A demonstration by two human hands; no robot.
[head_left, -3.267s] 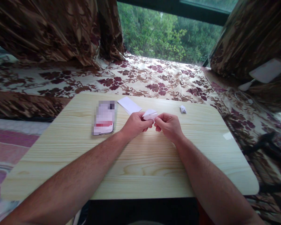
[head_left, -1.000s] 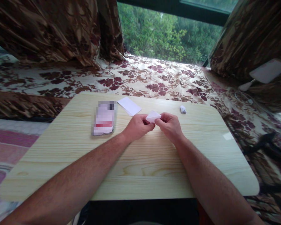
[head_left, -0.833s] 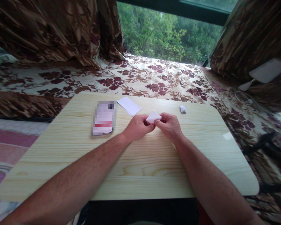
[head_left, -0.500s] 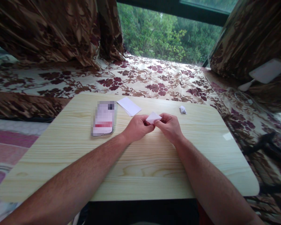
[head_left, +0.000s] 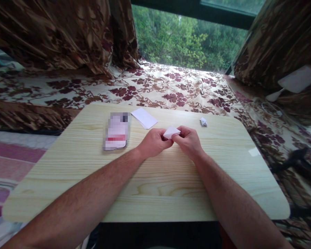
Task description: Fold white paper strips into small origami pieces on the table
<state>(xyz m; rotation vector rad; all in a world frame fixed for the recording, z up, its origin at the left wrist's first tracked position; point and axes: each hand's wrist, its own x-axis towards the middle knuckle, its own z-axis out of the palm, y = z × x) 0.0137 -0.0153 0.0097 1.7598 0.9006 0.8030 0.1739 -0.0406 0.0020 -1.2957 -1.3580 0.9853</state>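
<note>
A small folded piece of white paper (head_left: 171,131) is pinched between both hands just above the light wooden table (head_left: 150,180). My left hand (head_left: 154,141) grips its left side with curled fingers. My right hand (head_left: 188,140) pinches its right side, thumb and fingers pressed together. The two hands touch near the middle of the table, toward its far half. The lower part of the paper is hidden behind my fingers.
A phone (head_left: 116,131) lies flat left of my hands. A small stack of white paper slips (head_left: 144,118) lies behind it. A tiny folded paper shape (head_left: 203,121) rests at the far right. Floral bedding (head_left: 158,86), curtains and a window lie beyond.
The folded paper went from an opened, winged shape to a flat triangle pressed between my fingers. My hands have closed together slightly; since a second ago they have hardly moved.
</note>
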